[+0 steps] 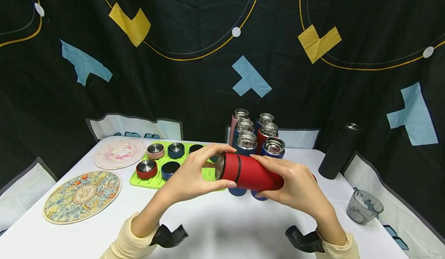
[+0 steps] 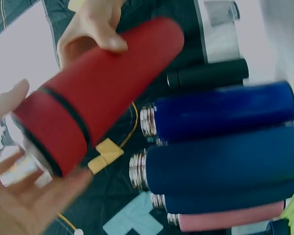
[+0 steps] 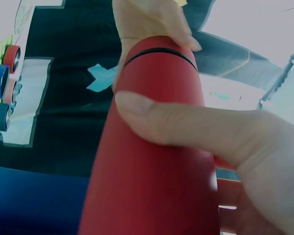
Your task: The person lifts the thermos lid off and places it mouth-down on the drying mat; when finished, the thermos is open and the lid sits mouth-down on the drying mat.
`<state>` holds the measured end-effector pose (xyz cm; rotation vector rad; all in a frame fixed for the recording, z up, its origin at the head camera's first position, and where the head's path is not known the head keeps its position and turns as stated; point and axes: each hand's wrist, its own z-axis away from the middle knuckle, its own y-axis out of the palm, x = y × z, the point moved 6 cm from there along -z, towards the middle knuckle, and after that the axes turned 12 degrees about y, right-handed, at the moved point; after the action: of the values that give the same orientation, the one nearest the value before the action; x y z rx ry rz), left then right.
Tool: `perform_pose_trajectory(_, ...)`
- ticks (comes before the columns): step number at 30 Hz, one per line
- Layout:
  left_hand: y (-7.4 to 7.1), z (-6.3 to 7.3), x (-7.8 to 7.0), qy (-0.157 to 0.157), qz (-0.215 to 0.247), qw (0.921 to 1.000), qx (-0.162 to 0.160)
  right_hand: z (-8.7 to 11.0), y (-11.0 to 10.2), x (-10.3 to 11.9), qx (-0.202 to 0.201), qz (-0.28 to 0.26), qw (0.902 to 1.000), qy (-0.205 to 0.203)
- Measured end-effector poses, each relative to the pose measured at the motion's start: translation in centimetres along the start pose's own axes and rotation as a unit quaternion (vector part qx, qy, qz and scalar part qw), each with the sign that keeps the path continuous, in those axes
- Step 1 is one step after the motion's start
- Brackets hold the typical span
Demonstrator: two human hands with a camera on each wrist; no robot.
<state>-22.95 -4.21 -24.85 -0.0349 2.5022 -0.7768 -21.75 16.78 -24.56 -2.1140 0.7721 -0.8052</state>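
Note:
A red thermos flask (image 1: pixel 262 174) lies almost level in the air above the table, held in both hands. My left hand (image 1: pixel 194 174) grips its lid (image 1: pixel 228 167), thumb and fingers on opposite sides. The lid is on the flask, with a black ring at the joint and a silvery end facing left. My right hand (image 1: pixel 299 183) is wrapped round the body towards the base. In the right wrist view the right thumb (image 3: pixel 161 122) lies across the red body. The left wrist view shows the left fingers (image 2: pixel 49 200) spread about the lid's end.
Several lidless flasks stand behind, among them a blue one (image 2: pixel 225 112) and a pink one (image 2: pixel 235 216). A green mat (image 1: pixel 135 179) bears several loose lids. Two round mats, one floral (image 1: pixel 104 187), lie left. A black flask (image 1: pixel 338 152) and clear cup (image 1: pixel 363 208) stand right.

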Motion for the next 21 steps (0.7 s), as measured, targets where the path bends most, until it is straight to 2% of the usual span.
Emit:
perform_pose_trajectory(3, 0.0, -0.1, -0.5, 0.068, 0.016, 0.9971, 0.03, -0.1, 0.2, -0.5, 0.032, -0.041, 0.9986, 0.011)
perform_pose_trajectory(5, -0.1, -0.1, -0.6, 0.087, 0.021, 0.9954, 0.036, -0.1, 0.3, -0.7, 0.045, -0.062, 0.9969, 0.017)
perform_pose_trajectory(7, -0.2, -0.1, -0.4, 0.071, 0.021, 0.997, 0.022, -0.1, 0.4, -0.7, 0.045, -0.067, 0.9966, 0.016)
perform_pose_trajectory(11, -0.4, 0.0, 0.5, -0.007, 0.016, 0.9997, -0.016, -0.1, 0.2, -0.4, 0.02, -0.034, 0.9992, 0.012)
perform_pose_trajectory(13, -0.4, 0.1, 0.8, -0.031, 0.015, 0.9992, -0.019, -0.1, 0.1, -0.3, 0.01, -0.016, 0.9998, 0.01)
perform_pose_trajectory(14, -0.4, 0.1, 0.9, -0.032, 0.012, 0.9993, -0.015, -0.1, 0.1, -0.3, 0.007, -0.009, 0.9999, 0.011)
perform_pose_trajectory(16, -0.3, 0.0, 0.8, -0.012, 0.01, 0.9999, 0.001, -0.2, 0.1, -0.5, 0.01, -0.008, 0.9998, 0.013)
perform_pose_trajectory(21, 0.0, -0.2, 0.3, 0.076, 0.014, 0.9963, 0.035, -0.4, 0.3, -1.2, 0.032, -0.04, 0.9984, 0.022)
